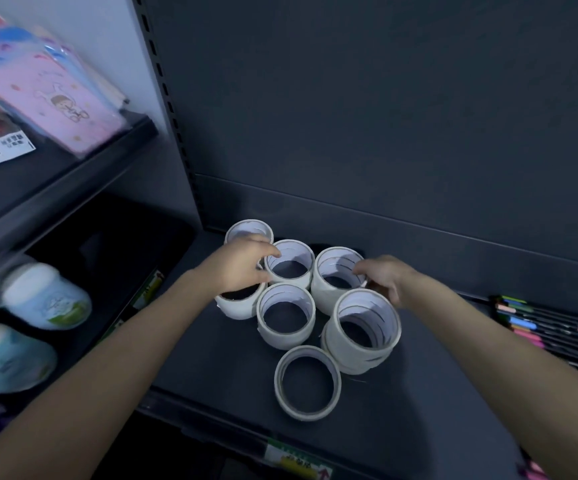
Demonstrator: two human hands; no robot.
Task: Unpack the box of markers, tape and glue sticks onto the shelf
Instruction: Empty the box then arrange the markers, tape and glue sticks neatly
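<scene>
Several stacks of white tape rolls stand close together on the dark shelf, with a single roll lying nearest me. My left hand lies over the left stack, its fingers curled round the rim, its thumb against the middle back stack. My right hand pinches the right wall of the back right stack, thumb at the rim, fingers down between it and the tall front right stack. Coloured markers lie in a row at the far right of the shelf.
The shelf's dark back panel rises close behind the tape. On the left bay, pale lidded jars lie on the lower shelf and pink wrapped packs on the upper one. A price label is on the front edge.
</scene>
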